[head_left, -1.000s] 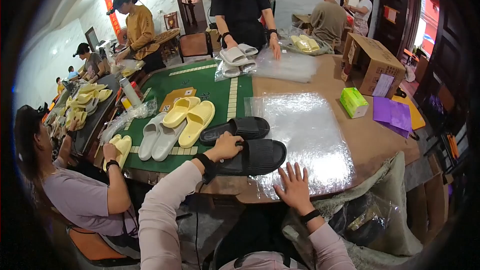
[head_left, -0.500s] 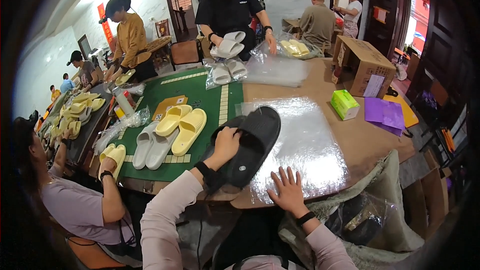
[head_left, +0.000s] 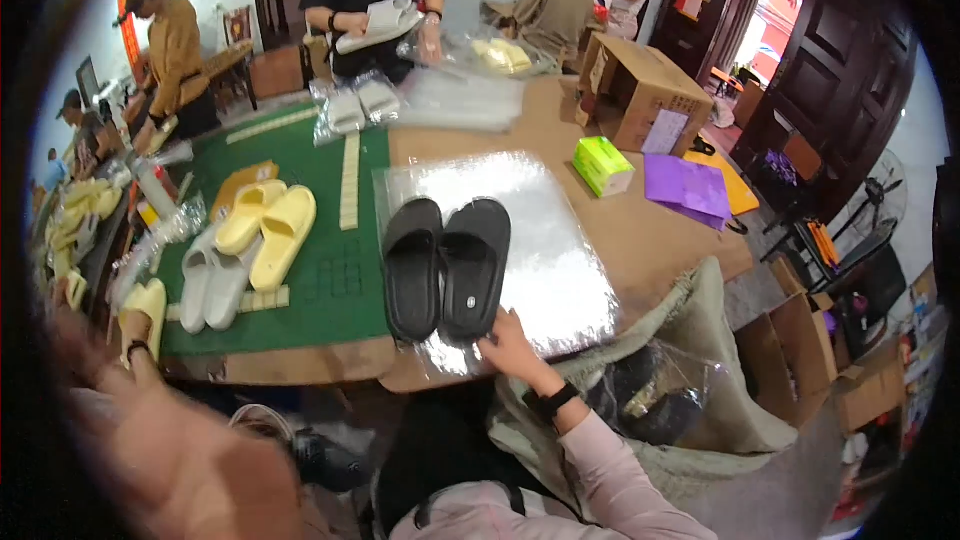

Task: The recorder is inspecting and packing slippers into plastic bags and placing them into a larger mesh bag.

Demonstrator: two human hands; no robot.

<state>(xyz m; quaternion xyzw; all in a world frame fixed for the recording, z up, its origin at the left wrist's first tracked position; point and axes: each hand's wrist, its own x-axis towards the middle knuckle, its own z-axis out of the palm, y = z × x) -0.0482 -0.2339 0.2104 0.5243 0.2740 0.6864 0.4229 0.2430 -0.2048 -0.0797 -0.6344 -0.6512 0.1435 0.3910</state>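
Observation:
A pair of black slippers (head_left: 412, 285) lies side by side, toes away from me, on a stack of clear plastic bags (head_left: 560, 260) near the table's front edge. Beside the right slipper's heel rests my right hand (head_left: 518, 348), fingers apart on the bags and holding nothing that I can see. Large and smeared by motion, my left hand (head_left: 200, 440) is close to the camera at the lower left; its fingers cannot be made out. Left of the black pair, yellow slippers (head_left: 285, 237) lie partly over grey slippers (head_left: 235, 285) on a green mat (head_left: 345, 315).
A green tissue pack (head_left: 603, 167), purple sheets (head_left: 688, 190) and an open cardboard box (head_left: 645, 95) stand to the right. An open woven sack (head_left: 690, 330) with plastic-wrapped dark things leans by the front edge. Across the table, a person (head_left: 370, 0) handles grey slippers. Another person's hand holds yellow slippers at left.
The black slippers went from my left hand onto the bags. My left hand has swung down and left, toward the camera. My right hand sits beside a heel. The view has turned right.

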